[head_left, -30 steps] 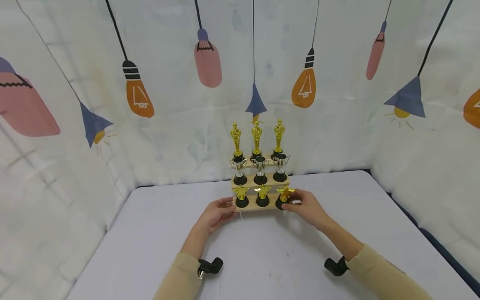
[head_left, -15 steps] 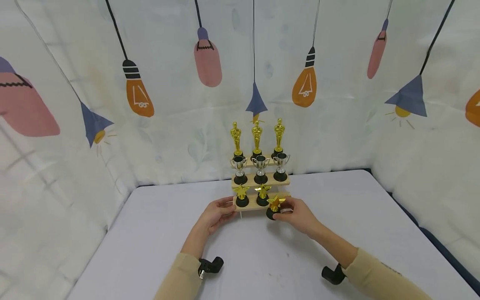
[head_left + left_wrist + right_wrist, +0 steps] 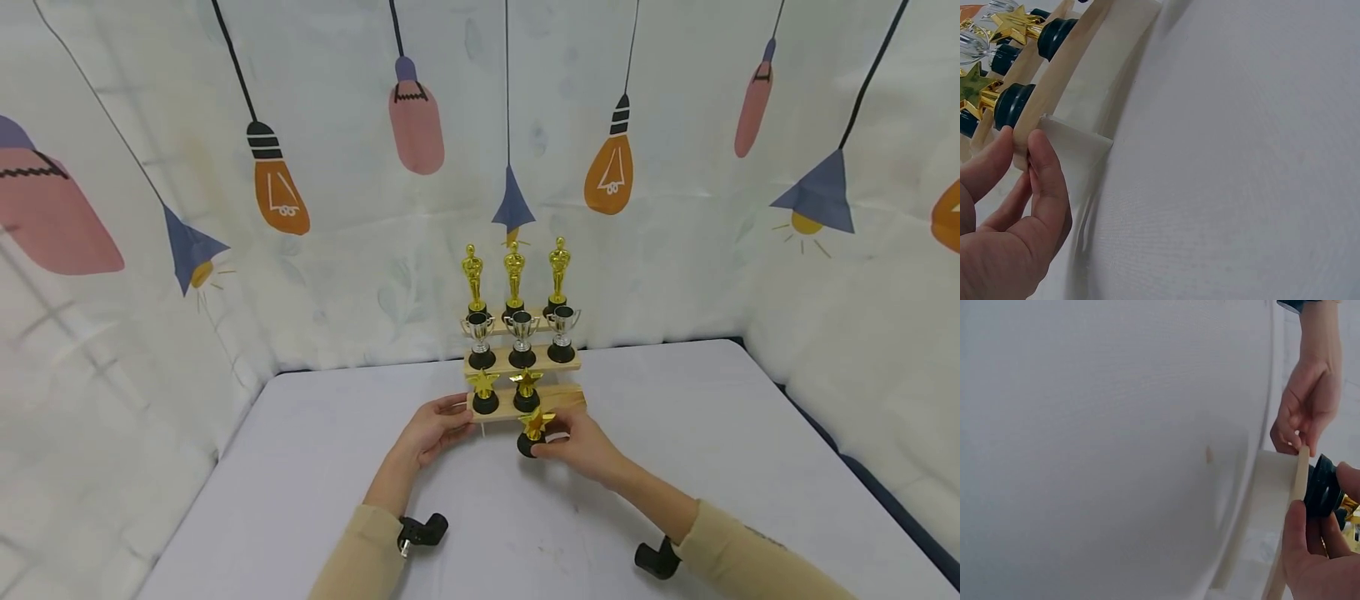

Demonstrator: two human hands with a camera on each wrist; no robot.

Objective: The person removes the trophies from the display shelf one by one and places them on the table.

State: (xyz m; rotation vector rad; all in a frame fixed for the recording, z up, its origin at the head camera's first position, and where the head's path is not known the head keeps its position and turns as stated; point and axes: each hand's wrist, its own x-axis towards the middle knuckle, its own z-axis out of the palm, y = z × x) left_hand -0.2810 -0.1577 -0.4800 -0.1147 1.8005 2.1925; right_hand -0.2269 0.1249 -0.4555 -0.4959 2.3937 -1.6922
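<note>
A three-tier wooden display stand (image 3: 562,398) stands at the table's far side. My left hand (image 3: 435,429) pinches the left end of its lowest plank (image 3: 1063,78) between thumb and fingers, as the left wrist view shows. In front of that plank, my right hand (image 3: 581,447) holds a gold star trophy (image 3: 536,425) by its black base (image 3: 1322,487). Two more star trophies, one at left (image 3: 485,396) and a middle one (image 3: 527,393), stand upright on the lowest tier. The right part of that tier is bare.
Three silver cup trophies (image 3: 522,337) line the middle tier, and three gold figure trophies (image 3: 513,279) the top one. A white cloth covers the table (image 3: 330,467). Behind it hangs a curtain (image 3: 360,275) printed with lamps.
My right hand has taken the right-hand star trophy off the lowest tier and moved it left and toward me. My left hand has stayed on the plank's end.
</note>
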